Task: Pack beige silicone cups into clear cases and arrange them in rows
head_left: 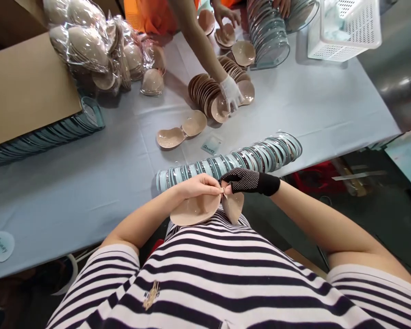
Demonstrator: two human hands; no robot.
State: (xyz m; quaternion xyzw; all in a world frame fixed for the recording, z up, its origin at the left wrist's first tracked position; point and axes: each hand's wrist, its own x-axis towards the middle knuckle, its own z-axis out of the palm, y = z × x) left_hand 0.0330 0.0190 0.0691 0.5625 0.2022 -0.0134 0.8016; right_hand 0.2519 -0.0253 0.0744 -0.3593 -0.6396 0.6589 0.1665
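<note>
Close to my body, my left hand and my right hand pinch a beige stick-on bra at the clasp between its two cups. The larger-looking cup hangs below my left fingers; the other cup hangs folded under my right. A black dotted fingerless glove covers my right hand, while my left is bare. Just beyond them a long row of clear plastic cases lies on the table. A second joined bra lies past the row, beside a small printed card.
Across the table, a co-worker's gloved hand touches stacked bra cups. Bagged cups and a cardboard box stand at left. More cases and a white basket are at back right.
</note>
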